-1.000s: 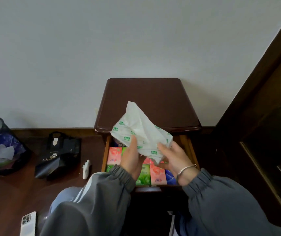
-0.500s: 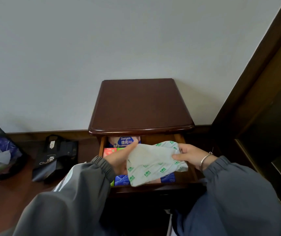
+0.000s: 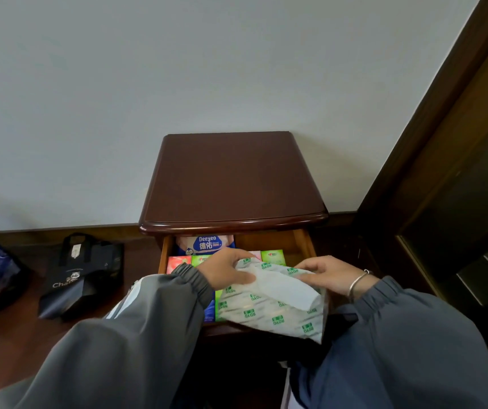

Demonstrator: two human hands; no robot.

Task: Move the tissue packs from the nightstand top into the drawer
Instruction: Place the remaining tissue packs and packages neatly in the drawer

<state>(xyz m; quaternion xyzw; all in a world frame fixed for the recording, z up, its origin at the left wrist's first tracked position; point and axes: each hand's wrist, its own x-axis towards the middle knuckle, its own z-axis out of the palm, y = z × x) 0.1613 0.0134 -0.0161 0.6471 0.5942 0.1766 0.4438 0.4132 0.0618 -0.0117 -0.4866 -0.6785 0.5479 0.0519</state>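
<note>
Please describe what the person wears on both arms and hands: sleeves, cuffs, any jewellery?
Both arms wear loose grey jacket sleeves, the left sleeve with a white stripe, the right sleeve a bluer grey. Each ends in a gathered elastic cuff. The left hand wears nothing; the right hand has a thin silver bangle at the wrist.

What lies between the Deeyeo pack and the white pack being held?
In the head view, a row of small pink and green packs, partly hidden by the left hand gripping the white pack.

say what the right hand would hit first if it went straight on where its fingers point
Probably the left hand, gripping the same tissue pack just across from the right hand; depth unclear.
</note>
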